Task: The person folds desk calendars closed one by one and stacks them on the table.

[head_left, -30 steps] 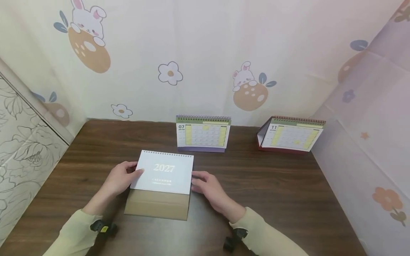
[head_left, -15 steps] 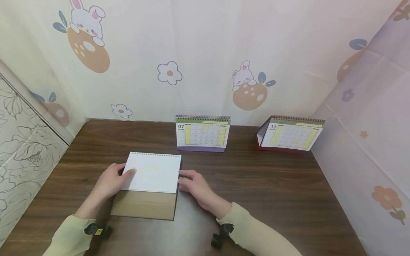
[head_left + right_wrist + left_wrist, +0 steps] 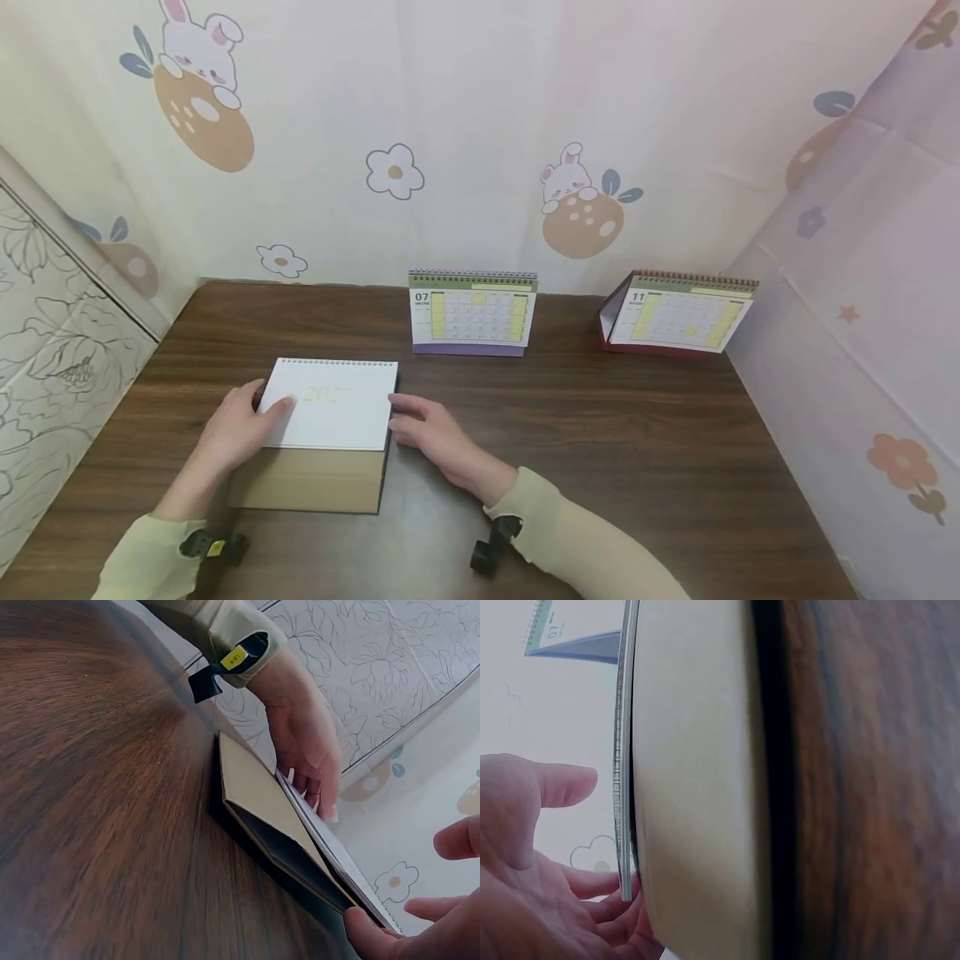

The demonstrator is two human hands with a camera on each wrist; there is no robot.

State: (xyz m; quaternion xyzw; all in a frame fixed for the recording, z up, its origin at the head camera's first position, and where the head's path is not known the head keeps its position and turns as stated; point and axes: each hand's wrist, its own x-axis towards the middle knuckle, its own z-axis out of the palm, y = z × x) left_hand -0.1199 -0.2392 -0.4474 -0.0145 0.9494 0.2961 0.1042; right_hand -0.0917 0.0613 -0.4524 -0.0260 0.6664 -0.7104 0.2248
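A spiral-bound 2027 desk calendar (image 3: 333, 425) with a white cover and a tan base (image 3: 315, 479) stands on the left part of the table. My left hand (image 3: 234, 427) holds its left edge, thumb over the cover and fingers curled at the side. Seen from the left wrist, that thumb (image 3: 570, 784) is a little off the cover. My right hand (image 3: 442, 442) lies along the opposite edge, its fingers fairly straight with the tips at the side. The right wrist view shows the stand's hollow side (image 3: 277, 847) and fingertips (image 3: 364, 930) right at it.
Behind stands a purple-based calendar (image 3: 472, 312) showing 07. A red-based calendar (image 3: 678, 312) showing 11 is at the back right, near the right-hand curtain. The dark wooden table (image 3: 600, 450) ends at a patterned curtain (image 3: 480, 100) at the back.
The 2027 calendar has slid left across the table and turned slightly to face more squarely forward. Both hands have moved left with it. The two rear calendars have stayed in place.
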